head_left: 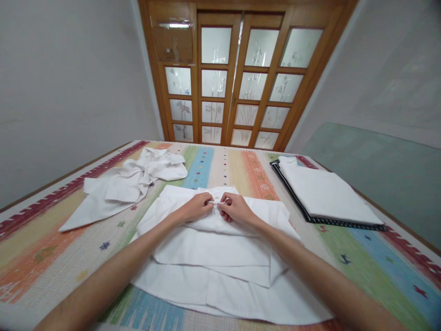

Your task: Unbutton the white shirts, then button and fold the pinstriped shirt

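Spread in front of me is a white shirt (213, 250), its layers lying over one another and its hem towards me. Near its far end, my left hand (200, 206) pinches a bit of the white fabric from the left. From the right, my right hand (234, 208) pinches the same spot, the fingertips of both hands almost meeting. A small fold of cloth shows between them; whether there is a button in it I cannot make out.
A crumpled white garment (131, 179) lies to the left. On the right rests a folded white garment (334, 191) over a black-and-white piece of cloth (292, 195). A striped, patterned tablecloth (365, 257) covers the table. Beyond it stand wooden doors (227, 92) with glass panes.
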Tool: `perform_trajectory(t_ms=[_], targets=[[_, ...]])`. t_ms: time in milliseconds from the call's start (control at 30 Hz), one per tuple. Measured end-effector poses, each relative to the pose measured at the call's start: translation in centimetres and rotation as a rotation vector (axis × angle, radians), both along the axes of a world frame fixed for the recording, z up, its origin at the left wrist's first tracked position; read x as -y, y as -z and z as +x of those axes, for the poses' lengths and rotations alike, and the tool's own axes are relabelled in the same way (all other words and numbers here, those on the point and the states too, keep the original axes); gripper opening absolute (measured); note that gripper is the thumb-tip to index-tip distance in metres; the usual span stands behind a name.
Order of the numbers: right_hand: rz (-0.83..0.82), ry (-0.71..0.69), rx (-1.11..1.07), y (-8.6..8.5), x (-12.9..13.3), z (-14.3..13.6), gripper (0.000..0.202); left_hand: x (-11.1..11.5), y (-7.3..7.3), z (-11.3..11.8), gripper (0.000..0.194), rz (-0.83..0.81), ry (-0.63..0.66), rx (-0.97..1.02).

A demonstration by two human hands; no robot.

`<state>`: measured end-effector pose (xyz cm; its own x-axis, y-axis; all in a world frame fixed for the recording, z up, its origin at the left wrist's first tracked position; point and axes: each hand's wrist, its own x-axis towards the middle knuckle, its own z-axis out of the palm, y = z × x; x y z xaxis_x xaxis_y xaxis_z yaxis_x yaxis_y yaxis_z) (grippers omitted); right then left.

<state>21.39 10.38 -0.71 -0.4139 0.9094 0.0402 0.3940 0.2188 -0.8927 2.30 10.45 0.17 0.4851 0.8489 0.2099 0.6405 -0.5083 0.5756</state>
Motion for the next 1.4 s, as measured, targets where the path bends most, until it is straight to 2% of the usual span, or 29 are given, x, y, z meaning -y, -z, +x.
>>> perform_trajectory(t_ms=[67,167,333,500,700,933,1167,1300,1400], targets=[[-0.001,0.019,-0.027,0.3,0.4,-0.2,0.004,0.2,0.4,0.0,0.021,-0.020,-0.014,0.045],[0.108,0.063,0.046,0.3,1.0,-0.6,0.002,0.4,1.0,-0.1,0.024,-0.060,-0.033,0.114],[0.258,0.127,0.170,0.4,1.5,-1.0,0.018,0.6,1.6,0.0,0.027,-0.126,-0.096,0.239],[0.379,0.177,0.214,1.0,1.5,-1.6,0.015,0.6,1.8,0.0,0.025,-0.256,-0.115,0.374],[0.453,0.153,0.229,1.2,1.6,-1.6,0.009,0.8,1.8,0.0,0.025,-0.185,-0.108,0.367],[0.520,0.063,0.256,1.7,1.5,-0.7,0.008,1.2,1.7,0.1,0.024,-0.099,-0.127,0.275],[0.797,0.011,0.513,3.3,1.3,-0.5,0.009,1.5,1.6,0.3,0.023,-0.043,-0.125,0.230],[0.860,0.092,0.588,3.4,0.7,0.4,0.011,1.4,2.0,0.3,0.023,0.037,-0.116,0.204],[0.795,0.241,0.486,2.1,0.5,1.6,0.008,1.3,2.0,0.1,0.024,0.017,-0.121,0.259]])
